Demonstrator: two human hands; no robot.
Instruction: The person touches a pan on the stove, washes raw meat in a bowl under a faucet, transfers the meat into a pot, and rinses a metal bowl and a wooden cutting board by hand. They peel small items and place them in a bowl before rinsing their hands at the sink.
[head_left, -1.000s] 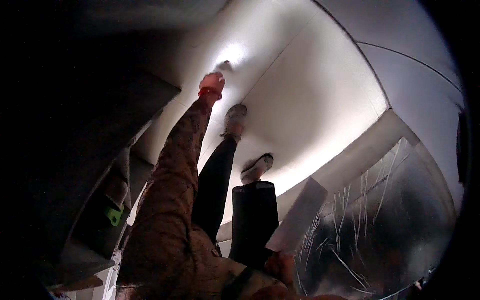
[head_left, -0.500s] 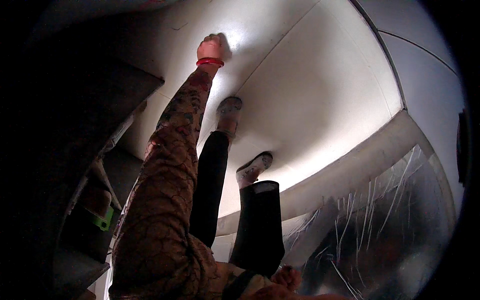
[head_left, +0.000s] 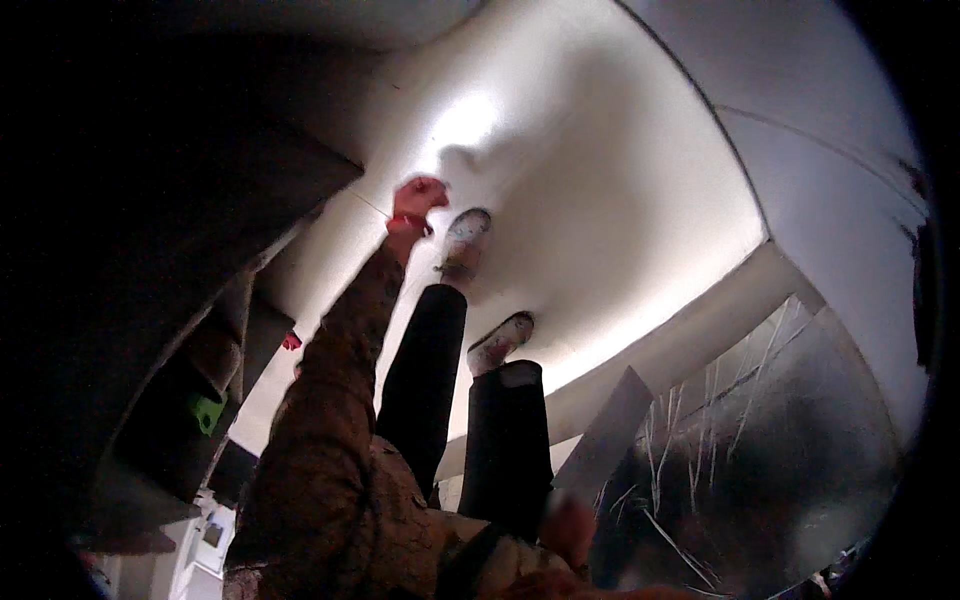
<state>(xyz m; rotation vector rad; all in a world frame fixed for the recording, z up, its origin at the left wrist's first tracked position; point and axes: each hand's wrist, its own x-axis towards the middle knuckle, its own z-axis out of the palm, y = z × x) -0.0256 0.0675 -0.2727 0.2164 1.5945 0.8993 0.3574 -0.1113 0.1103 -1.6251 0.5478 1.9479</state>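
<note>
Left hand (head_left: 418, 197), clenched with a red band at the wrist, has dropped lower over the pale floor (head_left: 600, 200); right hand (head_left: 566, 528) blurred, its grip unclear; shelves (head_left: 200, 400) hold a green thing (head_left: 207, 411)

One head view, looking steeply down my own body.

The fisheye sits on my head, facing down past my patterned sleeve (head_left: 330, 430) and legs (head_left: 470, 420) to the pale floor (head_left: 600, 220), far below; my left hand (head_left: 418, 195) stretches away from the lens, and the rim bends and darkens.
</note>
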